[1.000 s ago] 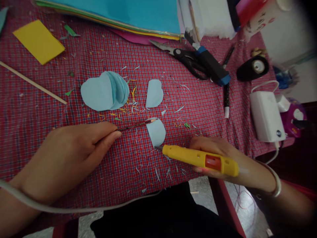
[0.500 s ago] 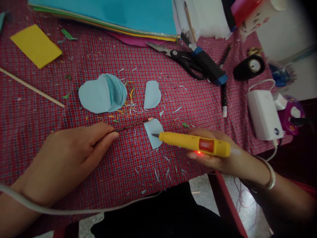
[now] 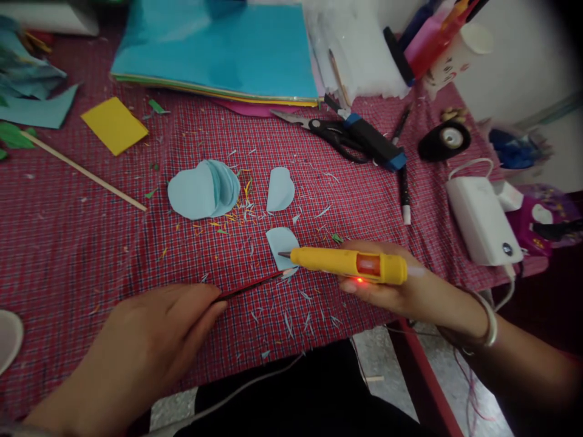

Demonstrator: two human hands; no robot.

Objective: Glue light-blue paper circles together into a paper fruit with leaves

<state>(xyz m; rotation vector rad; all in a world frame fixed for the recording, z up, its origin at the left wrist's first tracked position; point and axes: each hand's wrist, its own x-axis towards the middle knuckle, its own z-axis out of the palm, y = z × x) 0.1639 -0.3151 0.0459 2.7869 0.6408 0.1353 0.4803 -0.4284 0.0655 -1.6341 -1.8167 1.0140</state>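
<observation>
My right hand (image 3: 401,288) grips a yellow glue gun (image 3: 348,264) with a red light lit; its metal tip rests on a small light-blue paper petal (image 3: 279,244) on the red checked cloth (image 3: 91,243). My left hand (image 3: 155,346) pinches a thin dark stick (image 3: 252,284) whose pale tip touches the petal's lower edge. A second loose petal (image 3: 279,189) lies just beyond. A fanned stack of light-blue petals (image 3: 203,189) sits to the left.
Coloured paper sheets (image 3: 218,51) lie at the back, with black scissors (image 3: 328,128), a blue-capped black tube (image 3: 373,141) and a pen (image 3: 403,191) nearby. A white adapter (image 3: 480,220) sits right. A yellow card (image 3: 113,124) and wooden stick (image 3: 86,173) lie left. Paper scraps litter the cloth.
My left hand drew back toward me, bringing the stick's tip from the petal's top edge to its lower edge. The glue gun stays on the petal. The camera view tilted up.
</observation>
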